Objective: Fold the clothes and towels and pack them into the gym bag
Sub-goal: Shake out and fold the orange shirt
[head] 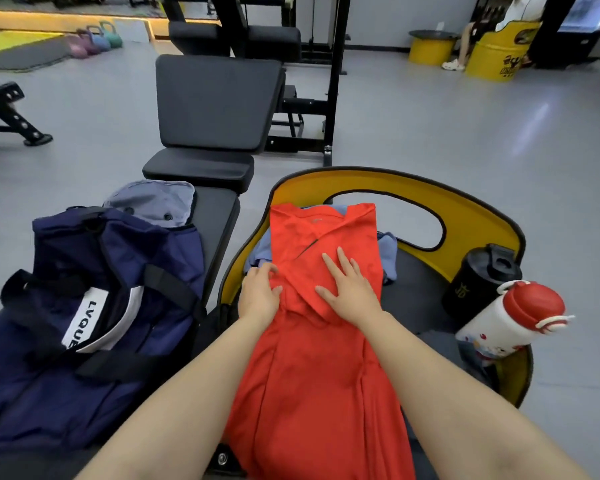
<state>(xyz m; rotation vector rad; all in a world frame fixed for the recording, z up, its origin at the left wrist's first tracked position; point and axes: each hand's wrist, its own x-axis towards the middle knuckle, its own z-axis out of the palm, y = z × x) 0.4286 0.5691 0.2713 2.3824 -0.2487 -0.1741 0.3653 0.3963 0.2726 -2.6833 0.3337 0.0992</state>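
Observation:
An orange-red shirt (312, 368) lies lengthwise on a yellow barrel-style seat (482, 216), its sleeves folded in over the chest. My right hand (349, 289) presses flat on the folded part with straight fingers. My left hand (258, 292) sits at the shirt's left edge, fingers curled onto the fabric. A light blue garment (388, 254) lies under the shirt and peeks out on both sides. The navy gym bag (94, 306) sits to the left on a black bench, with a grey-blue flap (153, 202) open at its far end.
A black shaker bottle (478, 282) and a white bottle with a red lid (513, 317) stand on the seat's right side. A black bench backrest (215, 102) rises ahead. Kettlebells (94, 41), yellow drums (430, 46) and a seated person (499, 22) are far off on the grey floor.

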